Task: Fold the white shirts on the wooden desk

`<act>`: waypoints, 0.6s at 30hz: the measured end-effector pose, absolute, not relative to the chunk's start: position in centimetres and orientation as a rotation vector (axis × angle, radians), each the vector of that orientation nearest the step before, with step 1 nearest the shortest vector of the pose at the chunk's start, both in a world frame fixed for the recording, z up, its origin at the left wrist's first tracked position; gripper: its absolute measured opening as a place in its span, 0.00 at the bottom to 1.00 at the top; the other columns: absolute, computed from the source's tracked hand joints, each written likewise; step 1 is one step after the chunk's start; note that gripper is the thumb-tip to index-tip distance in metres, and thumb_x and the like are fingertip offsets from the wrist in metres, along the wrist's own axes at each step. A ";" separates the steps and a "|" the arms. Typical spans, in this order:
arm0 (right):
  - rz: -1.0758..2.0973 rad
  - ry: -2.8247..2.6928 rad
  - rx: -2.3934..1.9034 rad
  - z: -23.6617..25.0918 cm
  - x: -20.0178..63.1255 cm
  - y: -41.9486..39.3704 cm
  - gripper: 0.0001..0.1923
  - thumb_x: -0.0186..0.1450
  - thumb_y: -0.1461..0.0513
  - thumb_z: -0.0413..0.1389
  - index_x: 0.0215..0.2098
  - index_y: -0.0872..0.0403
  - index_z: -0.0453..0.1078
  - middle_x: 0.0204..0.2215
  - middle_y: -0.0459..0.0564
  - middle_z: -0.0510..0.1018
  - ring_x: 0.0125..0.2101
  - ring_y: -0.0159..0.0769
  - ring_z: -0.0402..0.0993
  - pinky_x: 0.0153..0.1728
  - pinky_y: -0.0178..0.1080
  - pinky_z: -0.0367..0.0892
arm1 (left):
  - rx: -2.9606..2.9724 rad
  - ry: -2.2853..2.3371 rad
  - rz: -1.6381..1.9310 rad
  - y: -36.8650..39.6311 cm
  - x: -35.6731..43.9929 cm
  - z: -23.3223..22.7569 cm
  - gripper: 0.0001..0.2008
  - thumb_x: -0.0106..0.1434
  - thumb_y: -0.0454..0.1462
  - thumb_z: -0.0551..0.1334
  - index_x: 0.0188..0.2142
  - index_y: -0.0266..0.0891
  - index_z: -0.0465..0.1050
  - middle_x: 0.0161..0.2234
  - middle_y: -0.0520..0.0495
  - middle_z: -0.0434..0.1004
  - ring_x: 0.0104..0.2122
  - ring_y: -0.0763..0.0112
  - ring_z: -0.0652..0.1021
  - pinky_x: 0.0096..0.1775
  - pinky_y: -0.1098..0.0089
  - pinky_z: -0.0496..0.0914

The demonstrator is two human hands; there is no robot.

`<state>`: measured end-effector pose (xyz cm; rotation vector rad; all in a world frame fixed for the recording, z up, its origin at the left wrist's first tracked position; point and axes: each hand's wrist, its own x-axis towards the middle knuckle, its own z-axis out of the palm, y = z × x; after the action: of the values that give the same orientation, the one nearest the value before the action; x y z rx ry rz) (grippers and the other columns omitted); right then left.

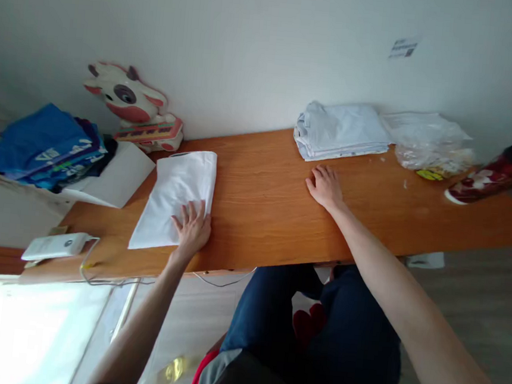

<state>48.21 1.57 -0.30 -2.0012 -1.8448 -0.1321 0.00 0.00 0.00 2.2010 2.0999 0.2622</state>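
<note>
With left fingers [201,209] spread, empty, on the white cloth [180,179], long from front to back; right fingers [323,171] empty too, well to its right.

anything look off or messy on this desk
Only minor: a small pale scrap lies loose, like litter, on the wooden desk near the clear plastic bag; the white cloth under the left hand lies flat.

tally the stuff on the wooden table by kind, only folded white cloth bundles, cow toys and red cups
Folded white cloth bundles: 2, a flat bundle under the left hand and a thicker bundle just beyond the right hand
White-and-pink plastic cow toy: 1
Dark red patterned cylindrical cup: 1
Total: 4
</note>
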 end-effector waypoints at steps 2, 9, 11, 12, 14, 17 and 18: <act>-0.108 -1.896 -1.902 0.3 47.6 0.8 0.21 0.78 0.58 0.49 0.60 0.58 0.77 0.61 0.63 0.78 0.63 0.55 0.70 0.67 0.55 0.58 | 2.218 2.016 0.306 -1.0 3.6 0.1 0.33 0.79 0.47 0.45 0.79 0.41 0.51 0.80 0.31 0.43 0.79 0.38 0.44 0.70 0.25 0.35; 0.224 -1.901 -1.758 2.4 40.4 -1.7 0.23 0.81 0.49 0.49 0.43 0.52 0.81 0.42 0.56 0.85 0.45 0.46 0.80 0.51 0.44 0.67 | 1.903 1.462 0.583 -3.8 18.6 0.7 0.29 0.78 0.43 0.51 0.76 0.49 0.61 0.79 0.42 0.52 0.79 0.47 0.48 0.70 0.29 0.24; 0.310 -1.789 -1.796 2.5 38.9 -1.9 0.24 0.80 0.46 0.49 0.44 0.52 0.80 0.42 0.55 0.86 0.44 0.44 0.80 0.47 0.41 0.68 | 1.752 1.190 0.669 -3.9 21.0 1.7 0.25 0.78 0.45 0.53 0.70 0.48 0.71 0.74 0.42 0.64 0.76 0.49 0.60 0.74 0.34 0.36; 0.344 -1.735 -1.813 2.5 38.6 -1.9 0.24 0.80 0.45 0.49 0.44 0.52 0.80 0.42 0.54 0.86 0.43 0.44 0.80 0.46 0.41 0.68 | 1.698 1.076 0.718 -3.7 21.3 2.4 0.24 0.78 0.46 0.54 0.67 0.46 0.75 0.71 0.42 0.71 0.74 0.50 0.66 0.75 0.38 0.46; 0.423 -1.653 -1.829 2.4 38.7 -1.8 0.25 0.79 0.44 0.50 0.46 0.52 0.79 0.42 0.54 0.86 0.42 0.44 0.81 0.44 0.41 0.69 | 1.691 0.977 0.836 -2.6 20.1 3.6 0.23 0.76 0.47 0.56 0.62 0.42 0.79 0.64 0.41 0.79 0.67 0.53 0.75 0.72 0.48 0.61; 0.492 -1.625 -1.841 1.8 39.6 -1.4 0.18 0.75 0.48 0.58 0.49 0.52 0.78 0.43 0.55 0.86 0.42 0.45 0.81 0.44 0.41 0.70 | 1.902 1.272 1.027 0.2 15.0 4.5 0.23 0.76 0.48 0.57 0.63 0.41 0.77 0.67 0.41 0.77 0.69 0.55 0.73 0.72 0.52 0.63; 0.475 -1.640 -1.848 1.6 39.8 -1.3 0.14 0.73 0.51 0.61 0.49 0.52 0.78 0.43 0.56 0.85 0.42 0.45 0.81 0.45 0.42 0.71 | 1.967 1.470 1.043 1.1 13.1 4.3 0.25 0.75 0.47 0.57 0.65 0.40 0.73 0.71 0.39 0.71 0.72 0.53 0.68 0.73 0.51 0.60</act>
<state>39.81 -1.31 1.56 -1.8482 -1.6402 0.4749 13.11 1.13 4.32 1.9669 1.4698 1.0426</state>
